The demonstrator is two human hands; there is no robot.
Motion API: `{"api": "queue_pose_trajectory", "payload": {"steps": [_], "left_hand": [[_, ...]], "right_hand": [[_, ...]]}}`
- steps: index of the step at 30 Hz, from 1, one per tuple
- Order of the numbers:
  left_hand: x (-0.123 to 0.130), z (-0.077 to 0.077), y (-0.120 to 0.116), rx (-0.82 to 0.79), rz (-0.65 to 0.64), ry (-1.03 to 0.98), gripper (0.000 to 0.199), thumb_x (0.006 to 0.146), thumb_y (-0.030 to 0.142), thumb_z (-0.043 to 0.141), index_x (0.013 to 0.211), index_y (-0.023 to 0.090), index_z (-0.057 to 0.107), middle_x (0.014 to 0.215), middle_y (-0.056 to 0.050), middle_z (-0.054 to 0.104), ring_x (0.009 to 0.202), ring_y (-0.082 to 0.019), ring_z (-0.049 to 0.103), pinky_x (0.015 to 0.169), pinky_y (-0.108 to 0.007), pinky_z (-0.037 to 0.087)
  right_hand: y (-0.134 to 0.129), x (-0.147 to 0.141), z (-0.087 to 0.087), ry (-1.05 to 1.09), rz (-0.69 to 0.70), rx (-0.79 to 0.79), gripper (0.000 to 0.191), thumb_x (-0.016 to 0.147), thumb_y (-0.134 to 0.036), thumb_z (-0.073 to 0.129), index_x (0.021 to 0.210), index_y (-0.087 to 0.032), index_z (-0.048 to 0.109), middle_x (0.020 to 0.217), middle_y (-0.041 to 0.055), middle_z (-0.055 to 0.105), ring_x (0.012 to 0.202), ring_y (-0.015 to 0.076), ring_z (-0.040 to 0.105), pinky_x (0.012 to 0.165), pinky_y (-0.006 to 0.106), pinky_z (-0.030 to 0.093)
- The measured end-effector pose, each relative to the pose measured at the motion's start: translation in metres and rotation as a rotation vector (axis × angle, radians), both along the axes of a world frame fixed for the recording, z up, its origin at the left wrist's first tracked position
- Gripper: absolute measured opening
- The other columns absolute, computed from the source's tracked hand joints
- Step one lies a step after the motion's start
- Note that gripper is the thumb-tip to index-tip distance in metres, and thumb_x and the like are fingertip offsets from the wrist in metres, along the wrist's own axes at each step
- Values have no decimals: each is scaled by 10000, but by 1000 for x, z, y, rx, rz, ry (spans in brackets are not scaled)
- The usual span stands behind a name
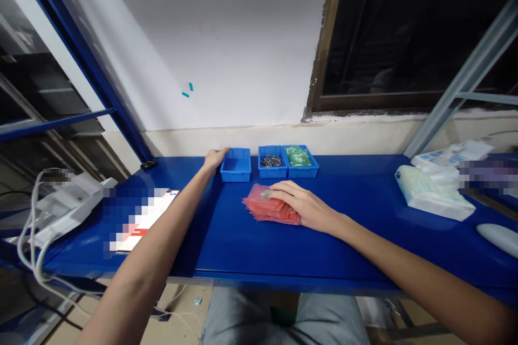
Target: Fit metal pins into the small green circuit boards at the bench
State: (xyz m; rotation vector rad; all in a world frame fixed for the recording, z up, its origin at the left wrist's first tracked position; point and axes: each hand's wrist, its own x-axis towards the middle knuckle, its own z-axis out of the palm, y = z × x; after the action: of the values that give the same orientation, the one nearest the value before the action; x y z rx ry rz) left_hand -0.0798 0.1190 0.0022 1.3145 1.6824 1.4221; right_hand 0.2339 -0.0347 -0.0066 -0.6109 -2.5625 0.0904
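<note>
The stack of pink bags (270,209) lies flat near the middle of the blue desk (364,248), and the right hand (305,206) rests on top of it, palm down, fingers spread loosely over the right end of the pile. Further back, the left hand (213,159) reaches out to the empty blue bin (236,165), fingers curled onto its left rim. Just right of that bin sit two more: the bin of small metal parts (272,161) and, touching it, the bin of green packets (299,158). Far right, white tissue packs (433,192) lie well apart from the hands. At the left edge, a white device with cables (67,205).
</note>
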Motion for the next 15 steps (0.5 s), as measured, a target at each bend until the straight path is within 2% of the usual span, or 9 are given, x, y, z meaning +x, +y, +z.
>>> {"api": "queue_pose_trajectory", "payload": {"steps": [4, 7, 8, 11, 12, 15], "left_hand": [[6, 9, 4, 75, 33, 120, 220, 779, 373, 692, 802, 156, 670, 823, -138, 713, 979, -319, 659, 838, -369, 503], [7, 16, -13, 162, -1, 232, 225, 788, 368, 693, 881, 164, 705, 964, -147, 697, 1069, -309, 626, 940, -384, 471], [7, 18, -22, 201, -61, 301, 252, 775, 380, 713, 921, 174, 719, 992, -140, 694, 1073, -303, 624, 964, -387, 462], [10, 16, -50, 328, -458, 684, 388, 781, 444, 722, 1090, 209, 723, 1021, -127, 709, 982, -302, 660, 946, -433, 477], [12, 14, -56, 353, -552, 765, 421, 780, 448, 726, 1133, 219, 713, 1027, -126, 716, 967, -306, 668, 930, -445, 488], [22, 7, -65, 401, -627, 805, 372, 840, 382, 660, 1177, 229, 696, 1067, -131, 727, 986, -310, 688, 903, -460, 516]], "right_hand": [[4, 3, 1, 25, 7, -115, 511, 896, -177, 624, 1379, -244, 472, 1367, 116, 556, 1269, 247, 509, 1022, 396, 476], [6, 7, 4, 27, 1, -174, 526, 876, -265, 674, 1362, -233, 476, 1356, 120, 565, 1239, 254, 531, 1028, 400, 467], [7, 7, 5, 20, 0, -171, 521, 877, -264, 670, 1360, -232, 480, 1364, 121, 559, 1248, 255, 523, 1040, 408, 455], [10, 7, 7, 12, 3, -110, 547, 856, -187, 654, 1374, -238, 487, 1399, 126, 535, 1295, 266, 479, 1074, 452, 411], [12, 7, 6, 11, -2, -86, 566, 843, -158, 648, 1379, -242, 488, 1409, 126, 530, 1306, 270, 468, 1080, 471, 397], [15, 8, 4, -4, -45, -57, 638, 801, -83, 608, 1402, -251, 475, 1432, 125, 524, 1340, 276, 445, 1078, 510, 372]]}}
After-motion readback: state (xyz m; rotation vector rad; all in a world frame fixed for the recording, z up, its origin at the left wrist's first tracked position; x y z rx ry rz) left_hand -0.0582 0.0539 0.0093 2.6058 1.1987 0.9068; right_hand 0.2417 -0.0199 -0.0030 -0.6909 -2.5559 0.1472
